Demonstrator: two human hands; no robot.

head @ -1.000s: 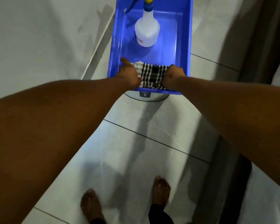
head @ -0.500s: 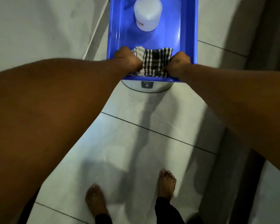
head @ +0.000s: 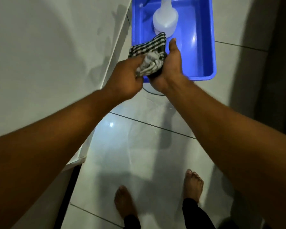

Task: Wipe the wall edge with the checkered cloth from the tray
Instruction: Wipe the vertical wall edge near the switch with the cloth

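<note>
Tiled floor (head: pixel 139 146), hands cupping checkered cloth (head: pixel 149 52)

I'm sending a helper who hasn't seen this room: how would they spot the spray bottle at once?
Find the blue tray on the tiled floor beside the white wall. The spray bottle stands upright inside it, at its far end. It is white and hard, unlike the checkered cloth bunched in both hands at the tray's near rim.

A glossy pale tiled floor (head: pixel 135 146) is carrying the scene, dark grout lines crossing it. Two bare feet (head: pixel 193 185) are standing on the tiles, while a blue tray (head: pixel 211 47) is resting on a round white base (head: pixel 149 91).
</note>
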